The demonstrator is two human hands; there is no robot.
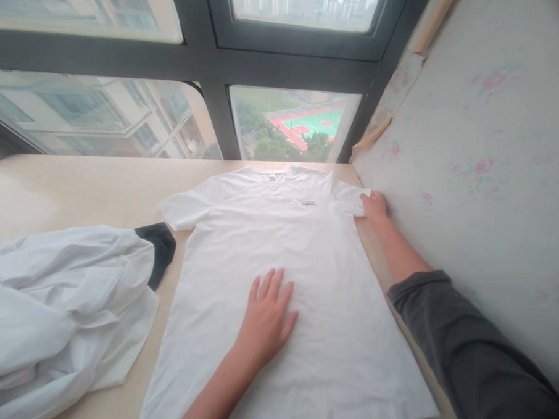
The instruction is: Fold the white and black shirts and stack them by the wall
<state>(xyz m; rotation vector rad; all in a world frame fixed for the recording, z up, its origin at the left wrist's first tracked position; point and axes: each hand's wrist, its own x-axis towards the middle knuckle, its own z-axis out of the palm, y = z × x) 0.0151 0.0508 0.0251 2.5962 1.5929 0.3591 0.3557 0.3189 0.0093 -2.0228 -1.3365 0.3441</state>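
A white T-shirt lies spread out on the pale surface, its collar toward the window and its hem nearest me. Small dark lettering marks its chest. My left hand rests flat on the middle of the shirt, fingers stretched. At the end of the sleeve on the right, my right hand pinches the cuff between thumb and fingers. The sleeve on the left lies out to the side, untouched. Slight wrinkles run across the fabric.
A crumpled heap of white cloth lies on the left, with a black piece of fabric beside it. Dark window frames border the far edge of the pale surface. A flowered wall with peeling paper rises close on the right.
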